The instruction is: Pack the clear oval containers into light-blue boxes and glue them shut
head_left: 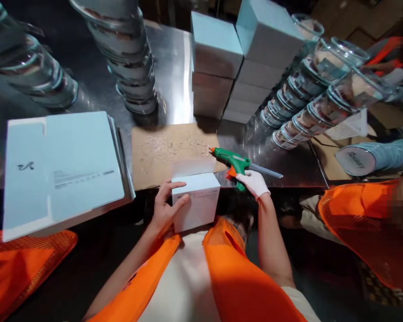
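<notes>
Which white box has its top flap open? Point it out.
The white box under the left hand at the table edge; its flap stands up, while the stacked boxes behind are all closed.

One green glue gun [233, 162]. One small white box [198, 201] at the surface's near edge. One cardboard sheet [164, 152]. Two stacks of white boxes [235, 67] behind. One pile of flat light-blue cartons [63, 170]. Several rows of nested clear glass jars [309, 98], too many to count.
</notes>
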`<state>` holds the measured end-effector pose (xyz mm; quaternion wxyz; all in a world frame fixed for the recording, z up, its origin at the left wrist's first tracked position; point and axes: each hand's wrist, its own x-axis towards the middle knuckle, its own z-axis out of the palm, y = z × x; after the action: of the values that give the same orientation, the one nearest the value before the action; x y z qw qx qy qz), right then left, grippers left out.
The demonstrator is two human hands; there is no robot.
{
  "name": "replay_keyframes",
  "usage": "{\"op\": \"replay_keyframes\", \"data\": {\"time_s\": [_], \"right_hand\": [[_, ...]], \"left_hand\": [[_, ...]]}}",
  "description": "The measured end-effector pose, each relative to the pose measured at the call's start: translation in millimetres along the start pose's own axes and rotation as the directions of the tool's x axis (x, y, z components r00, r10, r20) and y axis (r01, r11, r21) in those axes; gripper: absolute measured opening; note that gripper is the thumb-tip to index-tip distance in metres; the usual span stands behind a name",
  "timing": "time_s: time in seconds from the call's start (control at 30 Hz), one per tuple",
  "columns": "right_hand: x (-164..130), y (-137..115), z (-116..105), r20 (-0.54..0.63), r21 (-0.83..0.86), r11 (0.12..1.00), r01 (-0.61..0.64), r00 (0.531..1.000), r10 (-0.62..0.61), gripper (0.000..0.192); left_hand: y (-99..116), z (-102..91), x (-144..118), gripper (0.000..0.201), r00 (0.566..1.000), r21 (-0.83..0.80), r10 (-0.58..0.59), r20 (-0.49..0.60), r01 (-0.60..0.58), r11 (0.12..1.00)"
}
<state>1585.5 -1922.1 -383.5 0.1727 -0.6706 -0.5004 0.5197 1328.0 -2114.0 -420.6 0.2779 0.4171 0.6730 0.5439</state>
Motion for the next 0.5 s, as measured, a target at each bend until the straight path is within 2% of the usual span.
{"op": "replay_keyframes", "data": {"time_s": [0.07,0.13,0.23,0.3,0.33,0.4,0.47,0.5], "right_hand": [[-6,-3,2,0.037,0.108,0.994,0.021,0.999,-0.025,0.036],[-19,-3,6,0.017,0.2,0.978,0.066,0.997,-0.071,0.042],[-46,-2,13,-0.12,0.358,0.893,0.272,0.962,-0.245,0.046],[-66,0,16,-0.131,0.424,0.817,0.39,0.919,-0.371,0.042],[-75,1,17,-0.095,0.432,0.804,0.408,0.908,-0.409,0.04],[-92,4,20,0.013,0.385,0.84,0.382,0.908,-0.419,0.039],[-105,8,23,0.049,0.282,0.872,0.401,0.901,-0.431,0.038],[-110,9,25,0.048,0.205,0.869,0.451,0.882,-0.469,0.036]], "left_hand": [[3,0.6,1,0.043,1.0,0.006,-0.007,-0.006,0.007,1.0],[8,2.5,-1,0.041,0.999,-0.004,-0.005,-0.043,0.005,1.0],[21,6.4,-3,0.038,0.994,-0.038,0.004,-0.112,-0.008,0.999],[32,8.7,-2,0.037,0.991,-0.04,0.034,-0.126,-0.039,0.998],[37,9.8,-1,0.036,0.991,-0.029,0.055,-0.122,-0.059,0.998],[46,12.6,1,0.034,0.988,0.011,0.095,-0.12,-0.094,0.995],[50,16.2,2,0.032,0.985,0.044,0.115,-0.132,-0.11,0.993],[51,18.1,2,0.031,0.984,0.05,0.117,-0.138,-0.111,0.993]]}}
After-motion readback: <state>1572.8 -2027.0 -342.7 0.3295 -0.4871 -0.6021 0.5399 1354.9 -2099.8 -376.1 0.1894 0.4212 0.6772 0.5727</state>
